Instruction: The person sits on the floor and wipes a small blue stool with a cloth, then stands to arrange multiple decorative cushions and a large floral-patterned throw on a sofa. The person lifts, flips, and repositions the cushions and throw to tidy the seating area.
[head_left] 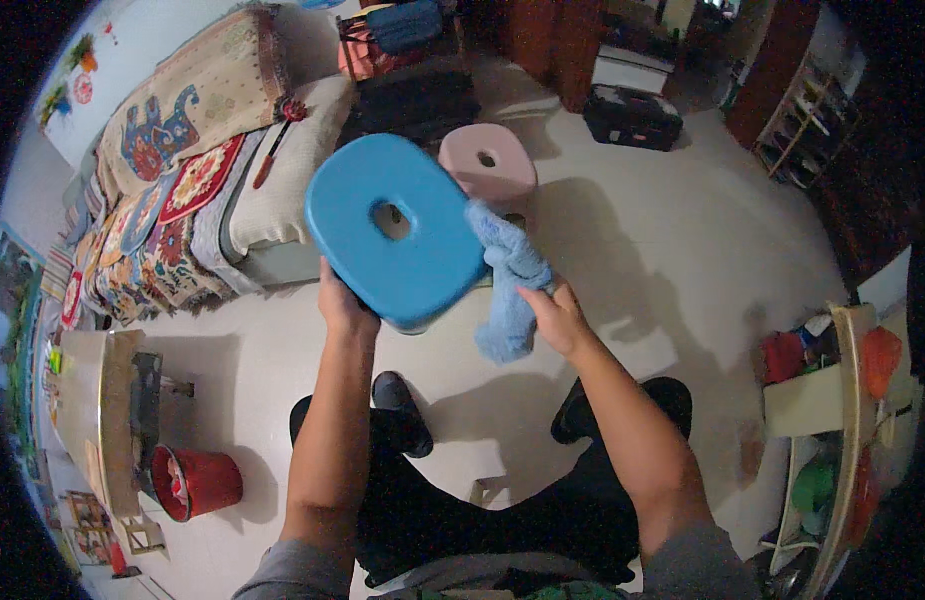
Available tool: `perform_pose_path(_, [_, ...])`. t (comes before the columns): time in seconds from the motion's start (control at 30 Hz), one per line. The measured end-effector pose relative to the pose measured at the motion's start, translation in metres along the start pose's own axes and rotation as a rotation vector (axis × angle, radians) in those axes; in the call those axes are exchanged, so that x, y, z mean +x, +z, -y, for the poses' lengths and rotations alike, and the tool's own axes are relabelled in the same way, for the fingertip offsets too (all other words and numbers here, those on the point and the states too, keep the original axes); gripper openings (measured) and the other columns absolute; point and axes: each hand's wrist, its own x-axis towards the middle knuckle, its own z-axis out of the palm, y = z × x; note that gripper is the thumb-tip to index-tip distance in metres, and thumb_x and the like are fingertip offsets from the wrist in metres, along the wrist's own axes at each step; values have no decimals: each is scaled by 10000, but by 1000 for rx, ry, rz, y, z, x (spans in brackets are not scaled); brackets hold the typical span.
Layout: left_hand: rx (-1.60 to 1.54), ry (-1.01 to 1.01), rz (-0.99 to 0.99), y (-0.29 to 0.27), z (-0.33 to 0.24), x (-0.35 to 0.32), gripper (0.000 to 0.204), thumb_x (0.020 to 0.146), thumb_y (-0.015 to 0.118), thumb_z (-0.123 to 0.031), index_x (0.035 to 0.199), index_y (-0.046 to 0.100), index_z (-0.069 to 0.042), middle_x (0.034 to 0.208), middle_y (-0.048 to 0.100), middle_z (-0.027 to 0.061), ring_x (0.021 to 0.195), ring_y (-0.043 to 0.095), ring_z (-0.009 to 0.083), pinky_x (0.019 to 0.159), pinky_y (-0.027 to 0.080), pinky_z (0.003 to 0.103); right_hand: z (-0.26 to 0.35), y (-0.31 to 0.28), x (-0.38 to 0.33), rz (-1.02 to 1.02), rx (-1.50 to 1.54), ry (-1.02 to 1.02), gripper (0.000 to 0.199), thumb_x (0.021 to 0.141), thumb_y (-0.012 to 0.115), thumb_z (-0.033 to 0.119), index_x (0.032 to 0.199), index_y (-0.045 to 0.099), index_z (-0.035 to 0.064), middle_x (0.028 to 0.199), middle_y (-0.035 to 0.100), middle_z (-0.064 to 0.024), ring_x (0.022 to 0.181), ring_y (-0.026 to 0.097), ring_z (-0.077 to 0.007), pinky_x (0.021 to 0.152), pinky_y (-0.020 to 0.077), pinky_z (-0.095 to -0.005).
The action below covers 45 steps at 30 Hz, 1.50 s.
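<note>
A blue plastic stool (432, 255) with an oval hole in its seat is held up in front of me, its seat facing me. My left hand (344, 300) grips it by the lower left edge, the fingers partly hidden behind it. In my right hand (557, 318) is a light blue cloth (512, 290), bunched up and hanging down; its upper end touches the right edge of the stool. Just beyond, a smaller pink stool (489, 165) stands on the floor.
To the left stands a sofa (272, 265) draped with patterned covers. A red bucket (207, 482) sits beside the table (107, 420) at the lower left. Far off lies a black case (632, 117). Shelving (804, 400) runs along the right, and a shoe rack (794, 125) stands behind.
</note>
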Motion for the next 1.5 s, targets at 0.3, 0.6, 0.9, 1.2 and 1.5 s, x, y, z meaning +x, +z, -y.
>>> perform_pose_path(0.3, [192,-124,-221,-116,4,125,597,992,338,-466,1359,394,1,1301,509,187,1144,537,341,961,436,498,5,-16,28,14,-412,172,426,874,611,315,1170,585,10,1092,636,-219,1003,616,-353,896,463,-415])
perform_pose_path(0.6, [533,-401,-413,-243,140,156,678,968,409,-500,1377,382,39,1290,519,212,1110,564,347,956,443,484,3,-27,36,348,-800,237,437,821,578,153,1241,542,39,1185,560,-208,1093,546,-391,951,439,-443])
perform_pose_path(0.9, [179,-611,-305,-233,191,170,729,968,215,-575,1392,379,-5,1394,446,207,1253,447,374,1083,303,499,-5,-48,34,474,-767,359,468,791,538,66,1259,544,70,1168,570,-200,1100,544,-373,969,429,-429])
perform_pose_path(1.2, [863,-351,-449,-314,163,215,681,920,451,-540,1351,433,-14,1315,508,188,1166,519,340,983,414,453,-8,-38,41,481,-732,266,451,823,548,83,1274,540,79,1165,576,-188,1084,556,-369,953,439,-418])
perform_pose_path(1.5, [1790,159,-69,-180,149,184,405,838,620,-341,1113,610,-43,1236,513,226,1045,571,387,913,456,441,-8,-48,38,406,-799,336,424,833,549,129,1249,533,52,1116,603,-220,1053,571,-394,922,452,-440])
